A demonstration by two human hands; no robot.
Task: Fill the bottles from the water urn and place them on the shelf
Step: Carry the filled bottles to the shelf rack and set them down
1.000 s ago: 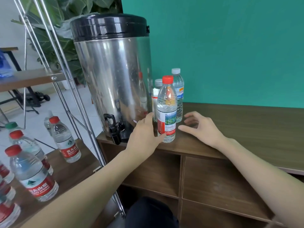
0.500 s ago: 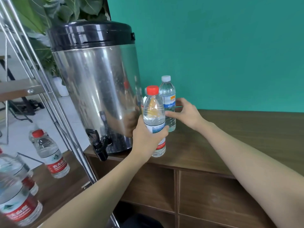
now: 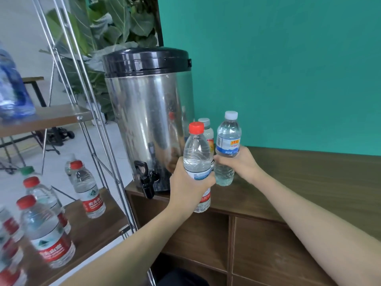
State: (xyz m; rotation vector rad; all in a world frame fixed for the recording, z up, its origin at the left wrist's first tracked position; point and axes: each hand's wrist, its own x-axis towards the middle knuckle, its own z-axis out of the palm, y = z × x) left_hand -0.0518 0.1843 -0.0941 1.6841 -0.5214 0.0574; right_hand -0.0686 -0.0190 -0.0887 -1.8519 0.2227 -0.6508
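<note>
The steel water urn point(image 3: 148, 120) with a black lid stands on the left end of the wooden cabinet point(image 3: 309, 174); its black tap point(image 3: 146, 178) hangs over the cabinet's edge. My left hand point(image 3: 189, 186) grips a red-capped bottle point(image 3: 196, 153), lifted just right of the tap. My right hand point(image 3: 241, 164) grips a white-capped bottle point(image 3: 227, 139) with a blue label, raised off the cabinet top. A third bottle point(image 3: 208, 131) with a grey cap stands behind them beside the urn. The wooden shelf point(image 3: 99, 228) on the left carries several red-capped bottles.
A metal rack frame point(image 3: 99, 124) stands between the shelf and the urn. An upper shelf board point(image 3: 45, 118) holds a big blue water jug point(image 3: 12, 89). A leafy plant point(image 3: 115, 23) rises behind the urn. The green wall backs the cabinet.
Both hands closed on bottles and lifted them: the left raised the red-capped bottle, the right picked the white-capped bottle off the cabinet. The camera tilted up and left.
</note>
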